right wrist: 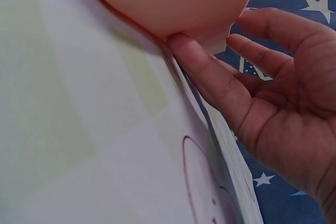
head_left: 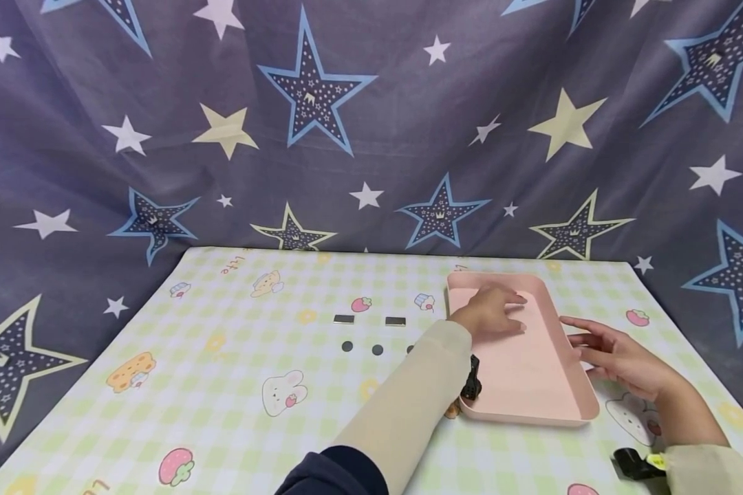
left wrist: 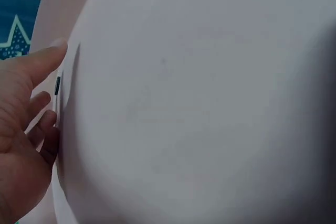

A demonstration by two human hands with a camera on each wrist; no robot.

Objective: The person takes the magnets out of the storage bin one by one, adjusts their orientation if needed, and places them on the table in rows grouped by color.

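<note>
A shallow pink tray (head_left: pixel 526 416) lies on the right part of the table. My left hand (head_left: pixel 490 311) reaches over its left wall, low over the tray floor, with thumb and fingers apart. In the left wrist view, a small dark piece (left wrist: pixel 57 86) shows just past the fingers, against the pale surface. My right hand (head_left: pixel 619 357) is at the outside of the tray's right wall, fingers spread and fairly straight. Its thumb (right wrist: pixel 191 51) rests at the lower edge of the pink wall in the right wrist view.
Left of the tray lie two small dark rectangular pieces, one left (head_left: pixel 343 320) and one right (head_left: pixel 395 322). Nearer me is a row of dark discs (head_left: pixel 378 350), the rightmost partly behind my left sleeve (head_left: pixel 417 385). A star-patterned curtain (head_left: pixel 347 179) hangs behind the checked tablecloth (head_left: pixel 223 385).
</note>
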